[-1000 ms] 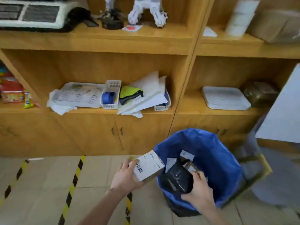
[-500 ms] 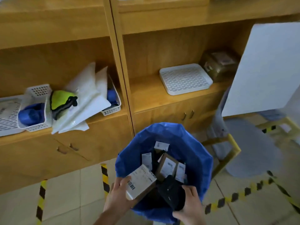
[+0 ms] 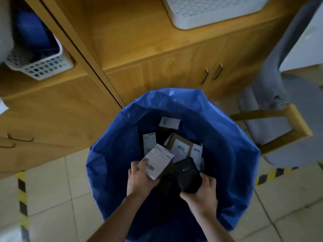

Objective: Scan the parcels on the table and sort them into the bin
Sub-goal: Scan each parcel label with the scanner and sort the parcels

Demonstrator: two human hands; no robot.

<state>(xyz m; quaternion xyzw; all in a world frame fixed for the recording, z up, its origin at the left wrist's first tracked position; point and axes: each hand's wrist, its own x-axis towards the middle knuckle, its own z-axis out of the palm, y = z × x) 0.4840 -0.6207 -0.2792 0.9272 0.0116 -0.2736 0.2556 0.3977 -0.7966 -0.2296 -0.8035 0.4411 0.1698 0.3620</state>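
Observation:
A bin lined with a blue bag [image 3: 111,154] stands on the floor right below me. Inside it lie several parcels with white labels, among them a brown box [image 3: 180,145]. My left hand [image 3: 139,179] grips a small parcel [image 3: 158,160] with a white barcode label, holding it over the bin's opening. My right hand [image 3: 201,191] grips a black handheld scanner [image 3: 187,175] just to the right of the parcel, also above the bin.
A wooden cabinet [image 3: 157,70] with doors and shelves stands behind the bin. A white mesh basket [image 3: 40,67] sits on its left shelf, a white tray [image 3: 209,13] on its right. A grey-cushioned wooden chair [image 3: 279,123] is at right. Yellow-black tape [image 3: 22,198] marks the tiled floor.
My view has tipped down and closed in on the bin. Both hands have moved from the bin's near-left edge to over its opening, still holding the parcel and the scanner.

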